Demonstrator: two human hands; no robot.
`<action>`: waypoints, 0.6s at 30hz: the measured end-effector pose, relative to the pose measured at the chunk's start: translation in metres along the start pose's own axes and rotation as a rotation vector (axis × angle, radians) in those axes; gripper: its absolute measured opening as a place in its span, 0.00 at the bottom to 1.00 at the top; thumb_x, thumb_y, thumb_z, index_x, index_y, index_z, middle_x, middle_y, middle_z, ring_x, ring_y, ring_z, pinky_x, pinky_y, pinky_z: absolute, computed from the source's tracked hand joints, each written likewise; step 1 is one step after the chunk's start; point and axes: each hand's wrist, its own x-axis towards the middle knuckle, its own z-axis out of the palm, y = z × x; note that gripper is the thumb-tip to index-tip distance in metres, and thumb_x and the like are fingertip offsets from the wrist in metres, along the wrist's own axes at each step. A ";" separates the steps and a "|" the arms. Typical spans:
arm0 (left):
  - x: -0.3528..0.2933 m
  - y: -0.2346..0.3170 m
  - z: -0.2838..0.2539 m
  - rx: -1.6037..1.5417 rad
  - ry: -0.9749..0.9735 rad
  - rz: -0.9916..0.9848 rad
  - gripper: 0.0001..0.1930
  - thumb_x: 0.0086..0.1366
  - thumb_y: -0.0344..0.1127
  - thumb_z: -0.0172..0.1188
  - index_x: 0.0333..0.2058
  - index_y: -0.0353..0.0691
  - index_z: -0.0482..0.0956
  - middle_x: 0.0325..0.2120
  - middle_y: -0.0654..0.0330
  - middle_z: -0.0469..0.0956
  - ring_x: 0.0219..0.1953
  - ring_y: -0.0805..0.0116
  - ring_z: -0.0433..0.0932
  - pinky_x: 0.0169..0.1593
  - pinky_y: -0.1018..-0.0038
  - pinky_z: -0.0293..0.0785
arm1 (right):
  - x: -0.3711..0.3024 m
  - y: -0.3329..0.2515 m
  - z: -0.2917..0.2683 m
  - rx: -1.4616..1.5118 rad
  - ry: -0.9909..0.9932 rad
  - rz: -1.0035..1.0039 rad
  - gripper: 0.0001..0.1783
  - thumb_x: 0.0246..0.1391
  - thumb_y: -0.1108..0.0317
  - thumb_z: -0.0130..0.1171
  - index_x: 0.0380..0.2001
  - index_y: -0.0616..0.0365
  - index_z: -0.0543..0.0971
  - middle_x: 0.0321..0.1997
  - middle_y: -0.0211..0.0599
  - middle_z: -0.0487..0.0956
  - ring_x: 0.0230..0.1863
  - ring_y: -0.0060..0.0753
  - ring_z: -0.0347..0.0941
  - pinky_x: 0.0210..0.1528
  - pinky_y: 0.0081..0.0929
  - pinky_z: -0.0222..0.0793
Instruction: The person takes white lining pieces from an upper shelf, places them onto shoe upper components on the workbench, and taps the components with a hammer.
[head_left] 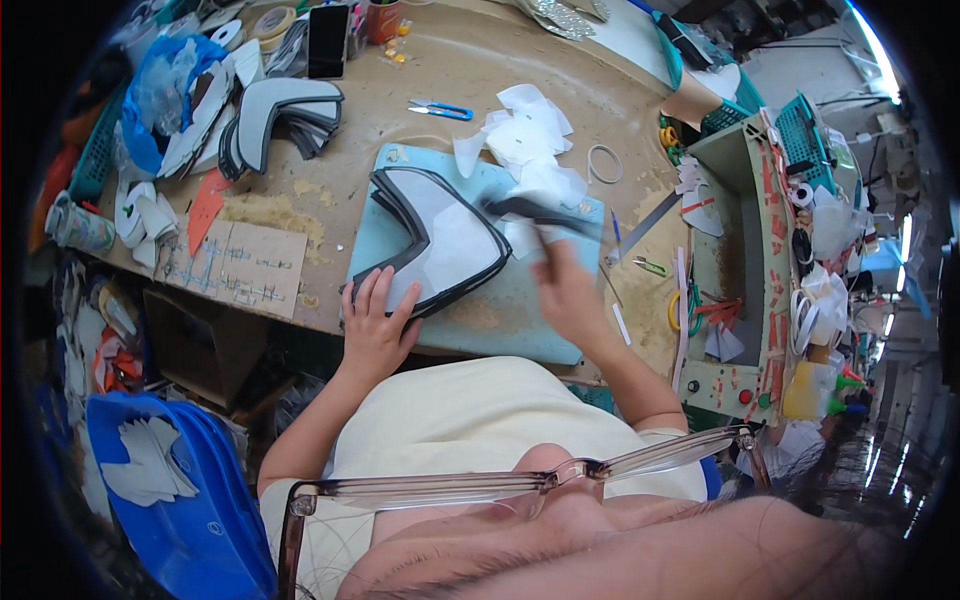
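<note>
Here the left hand (375, 325) lies flat, fingers spread, pressing on the near left tip of a V-shaped white piece with a dark border (435, 240). That piece rests on a light blue cutting mat (520, 320) on the table (420, 90). Its point faces away to the right, toward the other hand, and its two arms run back to the left, so its long spread lies across the mat from lower left to upper right.

The right hand (565, 290) is blurred; its grip is closed on a thin dark strip (535, 212) that reaches up and left from the fingers toward the right corner of the V-shaped piece. Whether the strip's far end touches the border, I cannot tell. The right hand is nearer that corner, while the left hand is on the opposite tip.

Just beyond the strip lies a heap of white cut shapes (530, 140), with blue-handled scissors (440, 108) further off. A stack of grey curved pieces (285, 115) sits well apart at the left.
</note>
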 end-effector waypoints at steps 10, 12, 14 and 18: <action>0.053 0.000 -0.042 0.104 -0.245 -0.091 0.44 0.49 0.53 0.67 0.62 0.44 0.58 0.51 0.42 0.68 0.57 0.47 0.63 0.60 0.45 0.52 | -0.069 0.160 -0.114 -0.864 0.081 0.472 0.08 0.52 0.69 0.55 0.34 0.62 0.74 0.30 0.51 0.77 0.33 0.59 0.73 0.35 0.48 0.68; 0.057 -0.009 -0.023 -0.286 -0.315 -0.139 0.49 0.46 0.53 0.69 0.63 0.42 0.55 0.47 0.43 0.69 0.52 0.47 0.66 0.56 0.56 0.61 | -0.076 0.172 -0.098 -0.933 0.192 0.248 0.08 0.52 0.70 0.55 0.35 0.62 0.75 0.29 0.49 0.77 0.32 0.55 0.74 0.35 0.45 0.69; 0.053 -0.003 -0.017 -0.228 -0.296 -0.085 0.51 0.43 0.50 0.72 0.63 0.39 0.54 0.44 0.45 0.69 0.48 0.48 0.68 0.51 0.62 0.66 | -0.071 0.154 -0.069 -0.626 0.199 0.217 0.09 0.54 0.69 0.55 0.36 0.62 0.76 0.29 0.45 0.78 0.31 0.46 0.75 0.34 0.39 0.71; 0.046 0.006 -0.013 -0.292 -0.277 -0.073 0.51 0.41 0.42 0.72 0.63 0.40 0.55 0.44 0.46 0.68 0.48 0.47 0.68 0.52 0.60 0.65 | -0.042 0.050 0.011 0.766 -0.323 1.024 0.16 0.61 0.58 0.52 0.41 0.61 0.74 0.38 0.34 0.77 0.28 0.25 0.75 0.29 0.20 0.73</action>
